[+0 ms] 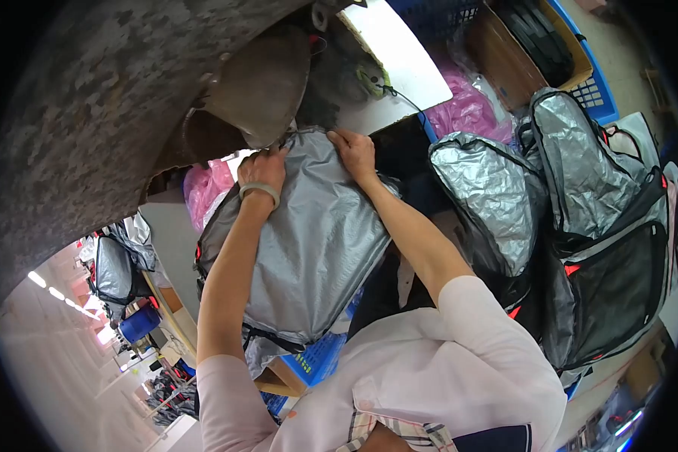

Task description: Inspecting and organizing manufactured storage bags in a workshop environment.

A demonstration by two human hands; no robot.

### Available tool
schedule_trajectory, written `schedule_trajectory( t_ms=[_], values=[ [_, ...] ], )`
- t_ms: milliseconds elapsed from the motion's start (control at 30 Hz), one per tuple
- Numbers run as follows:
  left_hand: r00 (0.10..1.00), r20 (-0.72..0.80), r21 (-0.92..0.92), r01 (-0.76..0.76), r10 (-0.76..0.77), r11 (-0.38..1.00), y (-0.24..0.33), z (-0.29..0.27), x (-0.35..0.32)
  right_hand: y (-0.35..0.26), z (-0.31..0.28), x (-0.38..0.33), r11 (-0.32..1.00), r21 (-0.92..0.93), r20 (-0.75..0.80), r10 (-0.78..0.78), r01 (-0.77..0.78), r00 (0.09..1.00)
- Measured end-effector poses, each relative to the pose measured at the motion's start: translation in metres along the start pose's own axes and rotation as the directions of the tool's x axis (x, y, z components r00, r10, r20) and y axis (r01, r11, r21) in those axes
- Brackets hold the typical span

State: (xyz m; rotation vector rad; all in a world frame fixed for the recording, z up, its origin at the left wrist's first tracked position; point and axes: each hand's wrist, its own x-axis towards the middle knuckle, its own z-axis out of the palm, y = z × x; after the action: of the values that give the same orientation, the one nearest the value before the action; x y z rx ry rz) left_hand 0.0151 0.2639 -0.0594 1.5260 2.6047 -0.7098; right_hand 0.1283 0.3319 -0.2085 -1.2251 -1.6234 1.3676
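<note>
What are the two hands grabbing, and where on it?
Both hands, the left hand and right hand, grip the far top edge of a silver bag.

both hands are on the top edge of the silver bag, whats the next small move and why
Probably a small push of the top edge further in under the sewing machine head. The left hand and right hand both pinch the far edge of the silver bag right beside the machine, and the bag's body lies flat behind them, so the edge seems lined up for feeding.
</note>
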Motion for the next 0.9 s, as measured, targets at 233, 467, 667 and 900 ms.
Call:
schedule_trajectory(
  t_ms=[233, 467, 667, 900],
  values=[
    [0.998, 0.053, -0.023, -0.034, 0.036, 0.999, -0.051, -0.007, -0.049, -0.024, 0.008, -0.041, 0.961, -0.138, 0.198, 0.265, -0.24, 0.944],
    [0.599, -0.06, -0.412, 0.714, -0.799, 0.566, -0.124, 0.008, -0.314, -0.063, -0.011, -0.103, 0.955, 0.256, 0.138, 0.116, -0.149, 0.984],
    [0.148, -0.157, -0.777, 0.592, -0.976, 0.215, -0.186, 0.051, -0.446, -0.164, 0.035, -0.212, 0.745, 0.517, 0.488, 0.147, -0.421, 0.86],
    [0.327, -0.579, -0.727, 0.208, -0.747, 0.654, -0.216, -0.118, -0.429, -0.223, -0.046, -0.225, 0.622, 0.557, 0.59, 0.171, -0.551, 0.789]
  ],
)
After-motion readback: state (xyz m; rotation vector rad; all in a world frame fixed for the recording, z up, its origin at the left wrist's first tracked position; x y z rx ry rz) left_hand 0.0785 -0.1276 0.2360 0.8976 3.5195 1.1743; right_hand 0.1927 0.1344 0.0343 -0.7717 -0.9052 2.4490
